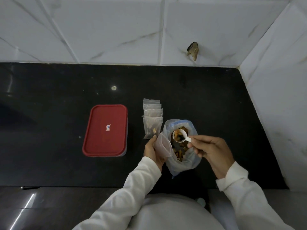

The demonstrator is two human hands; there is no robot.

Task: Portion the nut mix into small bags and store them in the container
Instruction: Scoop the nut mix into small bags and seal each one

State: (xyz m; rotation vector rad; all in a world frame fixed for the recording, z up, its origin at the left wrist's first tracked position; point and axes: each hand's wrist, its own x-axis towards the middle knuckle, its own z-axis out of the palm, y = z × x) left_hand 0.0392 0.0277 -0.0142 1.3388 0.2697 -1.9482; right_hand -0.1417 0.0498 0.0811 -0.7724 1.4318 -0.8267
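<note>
Scooping was found in progress. A loaded white scoop was pinched by its handle in the right hand, over the open nut mix bag on the black counter. A small bag, apparently empty, was gripped in the left hand, just beside it. Portioned bags were stacked near the lidded container. It was judged that the small bag's mouth should be spread wide and brought under the scoop, so that spillage fell back into the mix.

Home kitchen: black stone counter, white marble-look tiled walls.
</note>
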